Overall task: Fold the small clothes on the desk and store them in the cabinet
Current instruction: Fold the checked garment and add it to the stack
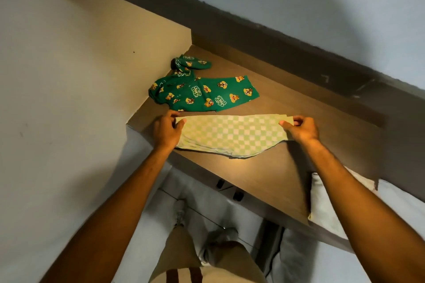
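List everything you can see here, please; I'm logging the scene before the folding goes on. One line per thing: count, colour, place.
checked garment: one, pale green and white checks, spread flat near the desk's front edge, held at both ends
printed garment: one, dark green with cartoon print, lying crumpled behind the checked one
small printed piece: one, same dark green print, bunched in the back left corner
desk: one, brown wood, runs along the wall
side panel: one, beige, left of the desk
pillow: one, white, at the desk's right end
left hand: pinches the checked garment's left end
right hand: pinches its right end
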